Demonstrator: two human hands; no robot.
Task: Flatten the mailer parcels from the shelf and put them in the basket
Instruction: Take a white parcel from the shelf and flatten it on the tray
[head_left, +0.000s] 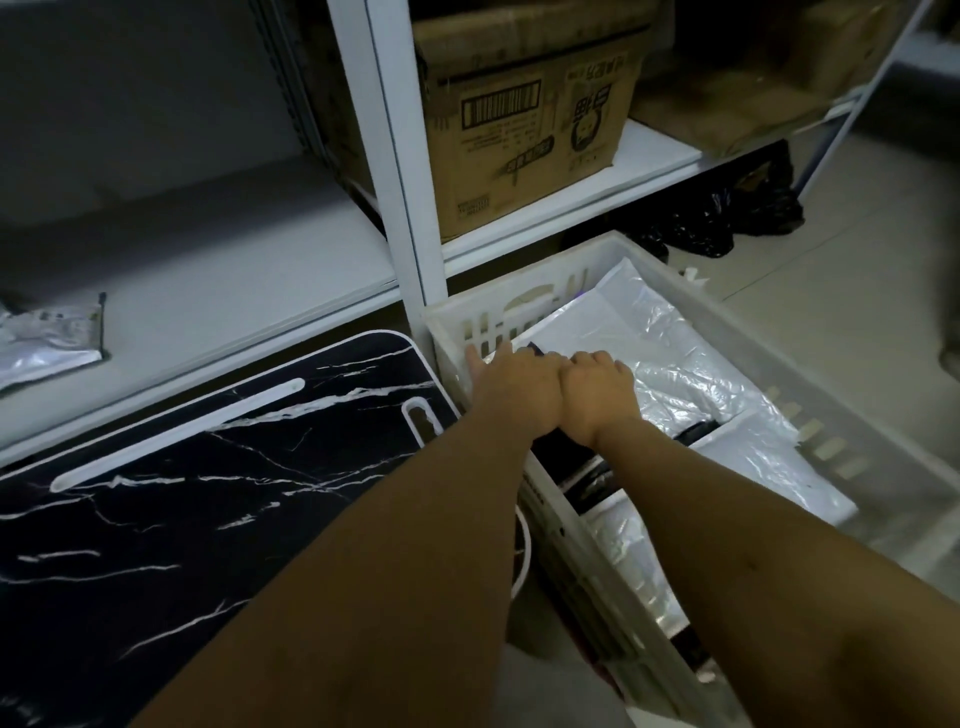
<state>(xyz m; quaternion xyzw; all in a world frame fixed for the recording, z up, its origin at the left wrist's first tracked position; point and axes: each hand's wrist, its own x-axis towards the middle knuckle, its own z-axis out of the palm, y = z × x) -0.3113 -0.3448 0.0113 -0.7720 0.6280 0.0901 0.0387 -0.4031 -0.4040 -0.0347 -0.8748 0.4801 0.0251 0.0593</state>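
Note:
A white slotted plastic basket (524, 293) stands on the floor beside the shelf post. Inside it lie several white and silvery mailer parcels (675, 358), flat and overlapping, with something black between them. Both my hands reach into the basket's far left corner, side by side. My left hand (511, 387) rests on the top mailer with its fingers stretched toward the basket wall. My right hand (597, 395) presses on the same mailer with knuckles up; its fingertips are hidden. One more silvery mailer (47, 338) lies crumpled on the grey shelf (218, 280) at the far left.
A black marble-patterned table top (171, 499) sits below the shelf, left of the basket. A white shelf post (410, 208) rises between them. A cardboard box (530, 130) fills the shelf above the basket. Black plastic bags (722, 223) lie on the floor behind.

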